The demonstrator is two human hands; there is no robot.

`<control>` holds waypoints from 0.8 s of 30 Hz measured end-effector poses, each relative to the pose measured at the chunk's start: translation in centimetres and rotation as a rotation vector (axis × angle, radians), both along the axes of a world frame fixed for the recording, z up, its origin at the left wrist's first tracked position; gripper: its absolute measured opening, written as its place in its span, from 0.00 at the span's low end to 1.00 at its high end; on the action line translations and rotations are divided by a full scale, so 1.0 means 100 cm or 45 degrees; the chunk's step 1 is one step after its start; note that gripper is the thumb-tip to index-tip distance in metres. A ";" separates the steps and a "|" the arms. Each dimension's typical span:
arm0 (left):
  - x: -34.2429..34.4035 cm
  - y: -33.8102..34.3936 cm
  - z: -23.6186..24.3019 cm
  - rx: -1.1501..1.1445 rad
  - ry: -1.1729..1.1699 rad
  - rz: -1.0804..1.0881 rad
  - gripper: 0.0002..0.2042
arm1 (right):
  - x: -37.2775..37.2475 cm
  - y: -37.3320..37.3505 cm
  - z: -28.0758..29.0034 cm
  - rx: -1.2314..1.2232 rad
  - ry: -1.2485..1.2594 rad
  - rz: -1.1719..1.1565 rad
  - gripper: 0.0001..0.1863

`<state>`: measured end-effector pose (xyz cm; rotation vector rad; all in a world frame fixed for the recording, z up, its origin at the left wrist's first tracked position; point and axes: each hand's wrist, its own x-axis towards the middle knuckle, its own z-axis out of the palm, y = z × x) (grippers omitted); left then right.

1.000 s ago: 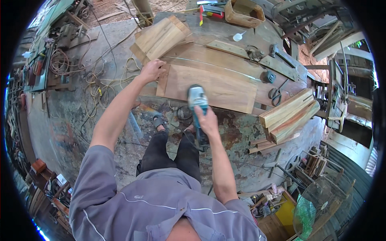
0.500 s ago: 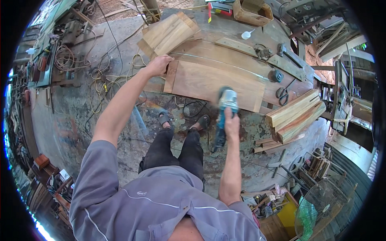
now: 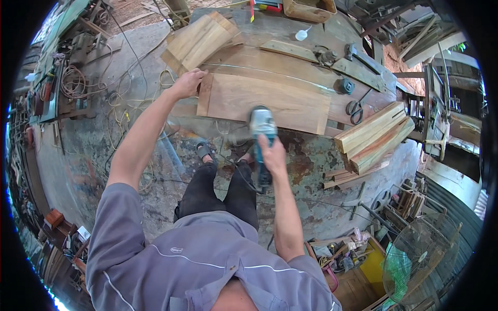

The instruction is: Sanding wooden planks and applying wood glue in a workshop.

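My right hand (image 3: 272, 155) is wrapped round the body of a teal angle grinder (image 3: 263, 130). The tool's round silver head sits over the near edge of a flat wooden panel (image 3: 280, 99); the disc beneath it is hidden. At the panel's far left corner, my left hand (image 3: 189, 84) grips the darker end strip (image 3: 204, 95), its fingertips partly out of sight. The panel lies on a wide wooden work surface (image 3: 244, 58).
Stacked boards (image 3: 202, 41) lie beyond my left hand. Scissors (image 3: 357, 110), a black tape-like roll (image 3: 344, 86) and thick timber pieces (image 3: 376, 136) are on the right. Yellow cords (image 3: 120, 111) tangle at left. A fan (image 3: 423, 257) stands at lower right.
My right hand has swept the grinder leftward along the panel's near edge. My left hand keeps its grip on the corner. The whole view has shifted slightly.
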<state>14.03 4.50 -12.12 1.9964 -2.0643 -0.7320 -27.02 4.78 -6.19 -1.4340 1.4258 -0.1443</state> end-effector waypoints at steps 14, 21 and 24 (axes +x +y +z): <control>-0.001 -0.005 -0.013 -0.082 0.173 0.108 0.17 | -0.050 -0.017 -0.021 0.085 -0.248 -0.354 0.32; -0.003 -0.005 -0.004 -0.085 0.078 0.038 0.22 | 0.098 0.013 0.008 0.030 -0.046 0.238 0.44; 0.005 -0.009 -0.020 -0.087 0.105 0.080 0.29 | 0.111 0.016 0.015 0.121 -0.018 0.379 0.46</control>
